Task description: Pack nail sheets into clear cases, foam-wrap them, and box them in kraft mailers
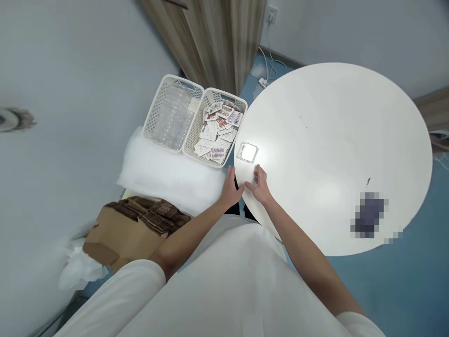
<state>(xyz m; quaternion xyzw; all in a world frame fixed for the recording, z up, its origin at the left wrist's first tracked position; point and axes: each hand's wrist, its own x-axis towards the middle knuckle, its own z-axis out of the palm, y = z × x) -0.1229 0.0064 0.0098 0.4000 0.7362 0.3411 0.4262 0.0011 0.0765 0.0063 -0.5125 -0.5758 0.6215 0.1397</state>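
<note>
A small clear square case (247, 152) lies flat near the left edge of the round white table (336, 140). My left hand (230, 188) is just off the table's left edge, below the case, its fingers apart and nothing in them. On the near side of the case, my right hand (259, 183) is at the table edge with thumb and fingers spread and no object between them. Neither hand touches the case. To the left stand a white basket of printed cards with nail designs (217, 128) and a white basket of clear plastic cases (173, 112).
White foam sheeting (171, 178) lies below the baskets. A cardboard box (126, 229) with brown folded pieces stands at the lower left. A dark pixelated object (369, 215) rests on the table's right side. Cables (270, 65) and a curtain (217, 42) are behind.
</note>
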